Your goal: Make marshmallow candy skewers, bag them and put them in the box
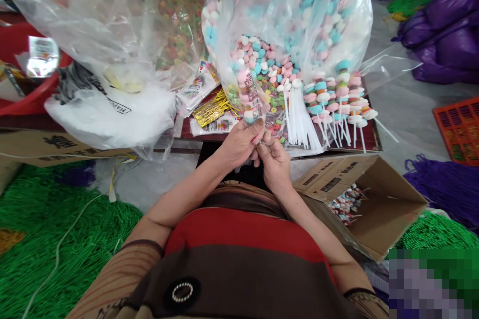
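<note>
A marshmallow skewer in a clear printed wrapper points away from me at the table's front edge. My left hand is closed round the lower end of the wrapper. Just beside it, my right hand is closed in a pinch at the gathered end; whatever is between its fingertips is hidden. Gold twist ties lie left of the hands near printed wrappers. To the right are white sticks and several unwrapped skewers of pink, blue and white marshmallows.
A big clear bag of marshmallows stands behind, beside a bag of gummy rings. On the left are a red basin and a white plastic bag. An open carton at lower right holds wrapped skewers.
</note>
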